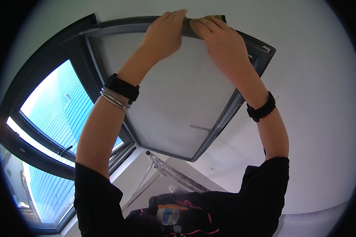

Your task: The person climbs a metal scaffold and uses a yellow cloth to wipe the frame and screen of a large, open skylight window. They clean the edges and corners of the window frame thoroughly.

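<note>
The left hand (163,36) lies over the top of a dark-framed window sash (176,98), its grip unclear; just beside it, the right hand (227,44) holds a yellow-green cloth (195,27) against that edge, the sash spreading below both hands, a dark window frame (16,85) left of them

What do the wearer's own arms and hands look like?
Left hand and right hand ungloved. Short black sleeves. Left wrist: wide black band, with silvery bangles on its elbow side. Right wrist: another black band, small reddish beads along it.
</note>
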`<state>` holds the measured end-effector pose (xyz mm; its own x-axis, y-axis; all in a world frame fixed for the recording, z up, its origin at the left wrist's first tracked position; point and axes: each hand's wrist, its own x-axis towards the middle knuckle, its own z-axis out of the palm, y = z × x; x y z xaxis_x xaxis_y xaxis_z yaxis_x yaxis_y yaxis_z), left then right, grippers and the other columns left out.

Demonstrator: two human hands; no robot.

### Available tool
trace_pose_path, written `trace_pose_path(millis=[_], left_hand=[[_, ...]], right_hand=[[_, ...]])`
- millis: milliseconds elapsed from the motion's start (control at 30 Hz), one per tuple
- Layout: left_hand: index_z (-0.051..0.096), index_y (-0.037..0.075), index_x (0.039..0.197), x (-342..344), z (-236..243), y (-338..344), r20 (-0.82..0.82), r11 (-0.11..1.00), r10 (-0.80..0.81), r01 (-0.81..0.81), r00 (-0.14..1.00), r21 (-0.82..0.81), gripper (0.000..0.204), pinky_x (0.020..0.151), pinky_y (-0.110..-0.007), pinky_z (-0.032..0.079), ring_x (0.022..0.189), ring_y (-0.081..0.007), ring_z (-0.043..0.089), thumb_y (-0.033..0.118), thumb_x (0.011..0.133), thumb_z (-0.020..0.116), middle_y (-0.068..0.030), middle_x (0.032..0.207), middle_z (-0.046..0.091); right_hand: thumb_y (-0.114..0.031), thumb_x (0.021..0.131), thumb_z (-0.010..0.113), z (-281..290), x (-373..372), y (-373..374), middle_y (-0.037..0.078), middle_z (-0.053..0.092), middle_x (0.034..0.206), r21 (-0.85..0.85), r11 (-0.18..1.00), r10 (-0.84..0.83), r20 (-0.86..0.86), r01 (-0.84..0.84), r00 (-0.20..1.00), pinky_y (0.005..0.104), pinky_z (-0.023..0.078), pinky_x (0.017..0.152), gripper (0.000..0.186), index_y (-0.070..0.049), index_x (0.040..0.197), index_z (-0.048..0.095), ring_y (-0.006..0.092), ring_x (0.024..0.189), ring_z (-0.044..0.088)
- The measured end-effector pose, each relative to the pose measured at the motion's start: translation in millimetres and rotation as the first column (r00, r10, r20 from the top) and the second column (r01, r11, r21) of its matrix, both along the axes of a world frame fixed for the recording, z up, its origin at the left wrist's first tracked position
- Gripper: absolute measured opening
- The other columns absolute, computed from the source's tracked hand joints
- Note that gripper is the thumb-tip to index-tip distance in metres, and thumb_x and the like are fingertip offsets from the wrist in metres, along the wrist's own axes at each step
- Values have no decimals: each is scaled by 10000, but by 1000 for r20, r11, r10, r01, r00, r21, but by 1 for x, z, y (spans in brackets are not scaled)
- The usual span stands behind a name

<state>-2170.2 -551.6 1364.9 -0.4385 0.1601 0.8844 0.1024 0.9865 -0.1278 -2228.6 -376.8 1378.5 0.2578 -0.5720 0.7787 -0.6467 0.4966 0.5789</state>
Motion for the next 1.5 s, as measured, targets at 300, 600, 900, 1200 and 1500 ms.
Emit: trace_pose_path(millis=[300,600,900,1200,1500], left_hand=[[395,51,1232,-1,-2,4,-29,998,46,-47,999,-29,560,907,-387,453,1120,-276,493,-61,694,503,-97,1153,541],[403,53,1239,6,5,12,47,999,20,-22,999,44,581,876,-377,470,1088,-266,503,-62,678,503,-85,1142,546],[428,77,1216,4,11,9,123,993,27,-41,992,106,603,834,-362,485,1071,-241,523,-98,647,526,-39,1114,576],[458,75,1172,2,6,7,-8,998,58,-58,998,-30,551,823,-365,487,1022,-258,546,-91,651,523,-80,1047,592],[464,106,1170,3,5,4,-24,998,3,-1,1000,65,536,810,-383,487,983,-289,563,-77,668,512,-89,1022,597]], right_hand=[[-30,720,620,7,-10,80,11,541,936,-27,976,-214,114,218,970,319,498,668,227,-85,940,632,190,870,565],[-44,676,664,5,-7,82,17,537,931,-30,988,-147,104,151,984,332,449,700,280,-77,951,622,193,873,554],[-73,691,637,2,1,-5,16,548,849,-62,996,-66,3,66,998,333,430,698,116,-57,806,626,176,820,543],[-74,669,644,-1,0,-9,16,536,854,-117,989,-84,30,87,996,339,429,689,141,-66,810,639,181,819,526],[-50,688,632,2,-13,74,21,507,868,-131,952,-258,139,276,956,332,421,658,170,-80,855,635,208,800,512]])
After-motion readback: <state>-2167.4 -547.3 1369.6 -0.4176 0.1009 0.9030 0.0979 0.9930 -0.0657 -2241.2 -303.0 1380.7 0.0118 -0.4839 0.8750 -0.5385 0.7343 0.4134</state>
